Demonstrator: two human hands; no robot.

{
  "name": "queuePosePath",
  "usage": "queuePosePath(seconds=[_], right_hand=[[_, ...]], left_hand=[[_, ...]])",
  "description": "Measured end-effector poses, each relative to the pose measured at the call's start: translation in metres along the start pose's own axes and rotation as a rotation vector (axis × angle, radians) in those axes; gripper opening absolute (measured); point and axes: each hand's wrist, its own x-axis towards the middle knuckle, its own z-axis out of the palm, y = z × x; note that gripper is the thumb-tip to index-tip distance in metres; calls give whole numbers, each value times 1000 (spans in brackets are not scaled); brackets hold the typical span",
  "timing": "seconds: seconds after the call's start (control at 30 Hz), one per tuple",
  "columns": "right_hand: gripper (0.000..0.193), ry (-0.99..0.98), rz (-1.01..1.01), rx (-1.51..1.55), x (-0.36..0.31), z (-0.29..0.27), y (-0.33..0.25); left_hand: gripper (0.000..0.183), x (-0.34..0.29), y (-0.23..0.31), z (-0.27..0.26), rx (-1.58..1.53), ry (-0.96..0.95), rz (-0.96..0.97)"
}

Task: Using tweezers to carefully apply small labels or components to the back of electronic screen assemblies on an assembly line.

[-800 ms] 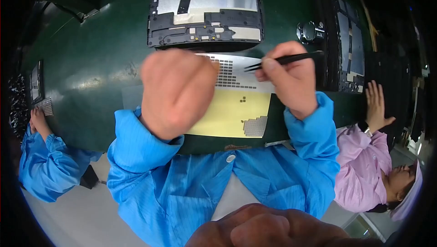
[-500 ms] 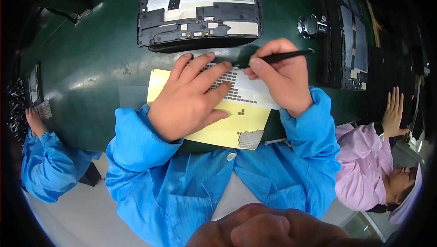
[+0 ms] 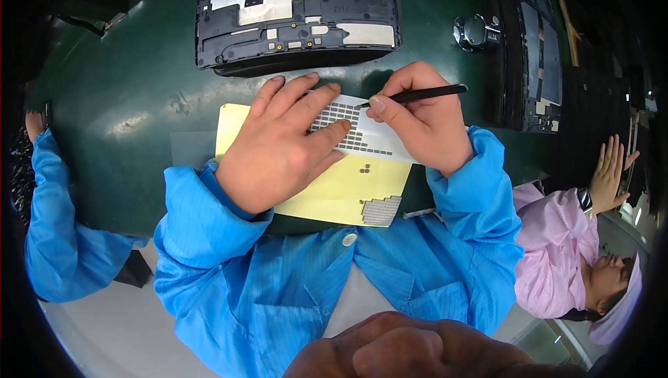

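Note:
My left hand (image 3: 282, 145) lies flat with fingers spread, its fingertips on a white sheet (image 3: 386, 136) that carries rows of small dark grey rectangular pads (image 3: 342, 119). In my right hand (image 3: 426, 124), pinched like a pen, are slim black tweezers (image 3: 435, 92). Their tip meets the sheet at the upper right end of the pad rows. Under the white sheet is a yellow sheet (image 3: 327, 193), with a few loose dark pads (image 3: 365, 168) and a block of lighter grey pads (image 3: 381, 211) at its near right corner.
A stack of black-framed device panels (image 3: 313, 12) stands beyond my hands; another stack (image 3: 532, 65) is at right, beside a round metal object (image 3: 474, 32). A co-worker's blue sleeve (image 3: 52, 197) shows at left. A person in pink (image 3: 553, 253) is at right, one hand raised.
The tweezers' tip has shifted slightly, while my left hand keeps its place on the sheet. The view has moved a little. The left co-worker's arm has reached farther away.

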Motion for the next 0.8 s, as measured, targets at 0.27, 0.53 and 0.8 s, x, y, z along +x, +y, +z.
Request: queuePosePath(seconds=[0.27, 0.53, 0.8], right_hand=[[16, 62, 100, 280, 2, 1, -12], [11, -1, -321, 205, 44, 13, -81], [12, -75, -219, 26, 69, 19, -80]], left_hand=[[30, -2, -1, -4, 1, 8, -3], [22, -9, -7, -34, -1, 467, 146], [28, 0, -41, -21, -300, 908, -333]])
